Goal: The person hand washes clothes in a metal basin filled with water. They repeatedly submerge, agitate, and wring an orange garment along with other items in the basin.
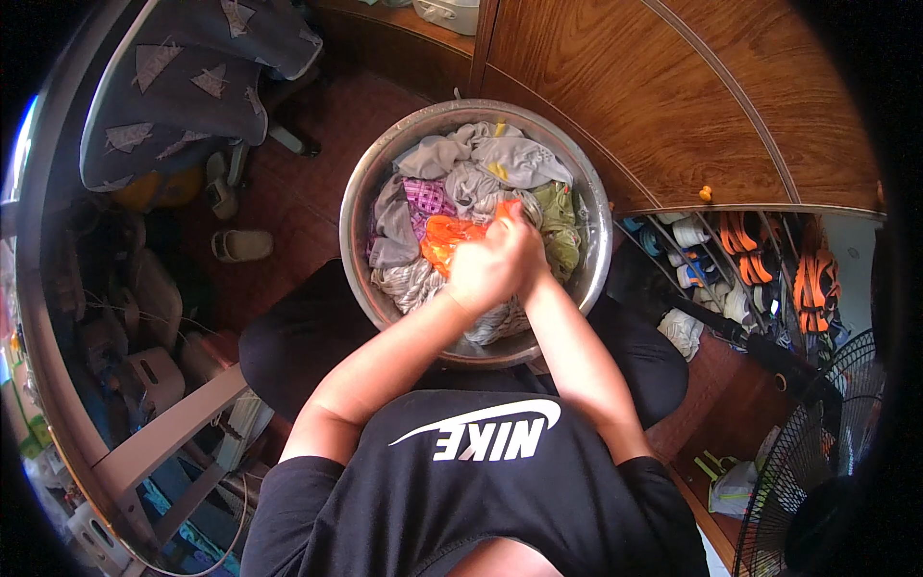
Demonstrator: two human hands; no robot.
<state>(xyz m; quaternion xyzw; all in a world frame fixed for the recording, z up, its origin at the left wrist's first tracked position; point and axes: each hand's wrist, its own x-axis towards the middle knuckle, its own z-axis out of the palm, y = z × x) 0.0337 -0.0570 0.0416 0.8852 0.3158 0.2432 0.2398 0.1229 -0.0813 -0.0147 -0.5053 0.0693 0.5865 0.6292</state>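
My left hand (482,268) and my right hand (530,249) are pressed together over the middle of a round metal basin (351,216). Both grip a wet orange cloth (443,236); part of it bulges out on the left and a bit shows above the knuckles. My left hand hides much of the right. Wet laundry fills the basin around them. Grey garments (515,160) lie at the far side, a purple checked cloth (427,196) to the left, and an olive-green patterned cloth (559,209) to the right. Striped fabric (404,285) is bunched nearer me.
The basin sits between my bent legs. Wooden cabinet doors (591,94) stand behind it, with a shoe rack (721,252) at the right. A black fan (800,433) is at lower right. On the left are a cloth-covered chair (180,86) and a slipper (243,246).
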